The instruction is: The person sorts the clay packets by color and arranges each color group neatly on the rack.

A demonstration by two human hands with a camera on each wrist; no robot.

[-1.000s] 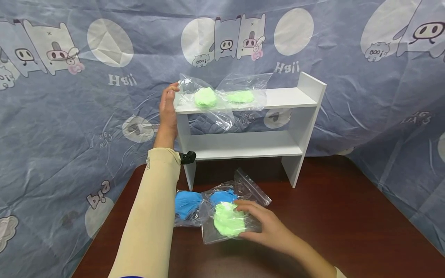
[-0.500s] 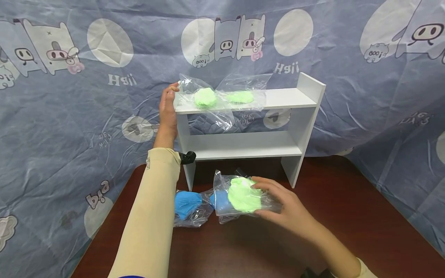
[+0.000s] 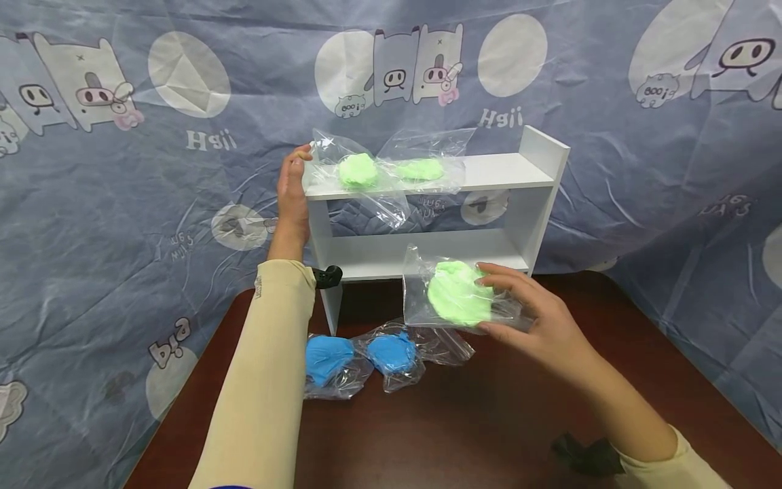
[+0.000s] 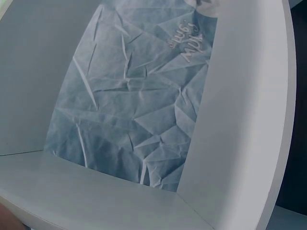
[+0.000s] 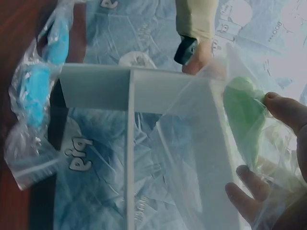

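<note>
My right hand [image 3: 540, 319] pinches a clear zip bag of green clay [image 3: 461, 293] between thumb and fingers, in the air in front of the lower shelf board. The right wrist view shows the green lump [image 5: 244, 110] inside the plastic. My left hand [image 3: 294, 190] grips the upper left side of the white shelf [image 3: 427, 251]; part of its grasp is hidden behind the panel. Two more bags of green clay, a left one [image 3: 358, 171] and a right one [image 3: 421, 170], lie on the top board, their plastic overhanging its front edge.
On the dark red-brown table [image 3: 489, 421], two clear bags of blue clay, a left one [image 3: 328, 358] and a right one [image 3: 392, 352], lie before the shelf's left part. A patterned blue cloth [image 3: 183, 136] hangs behind and around the table.
My right hand has lifted the bag of green clay from over the right blue bag, moving it up and to the right. My left hand stays on the shelf side.
</note>
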